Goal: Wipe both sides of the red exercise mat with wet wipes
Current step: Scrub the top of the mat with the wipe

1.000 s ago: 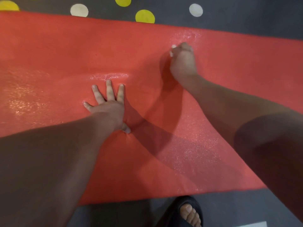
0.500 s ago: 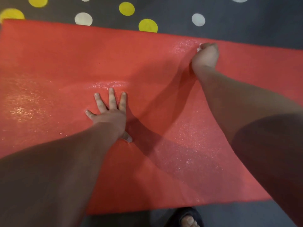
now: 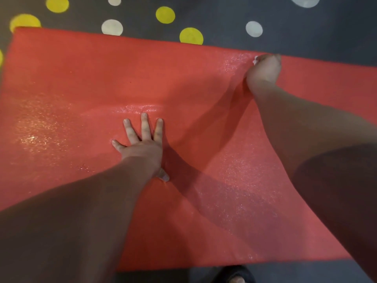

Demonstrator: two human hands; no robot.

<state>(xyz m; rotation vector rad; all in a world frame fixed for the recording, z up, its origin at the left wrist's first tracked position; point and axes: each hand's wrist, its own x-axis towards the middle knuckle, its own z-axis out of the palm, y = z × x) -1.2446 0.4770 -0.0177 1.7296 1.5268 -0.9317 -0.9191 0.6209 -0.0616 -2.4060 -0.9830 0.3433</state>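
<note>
fingers [image 3: 145,127] of the left hand [image 3: 142,148] are spread wide and pressed flat on the red mat [image 3: 81,78], mid frame, thumb sticking back toward the wrist. the right hand [image 3: 264,68], upper right, is curled around a white wipe [image 3: 255,60], just a scrap poking out, right at the mat's far edge. both arms are stretched forward. the mat lies flat on a dark dotted floor [image 3: 306,27], with floor showing past its far and near edges. a sandal [image 3: 234,275] peeks in at the bottom.
</note>
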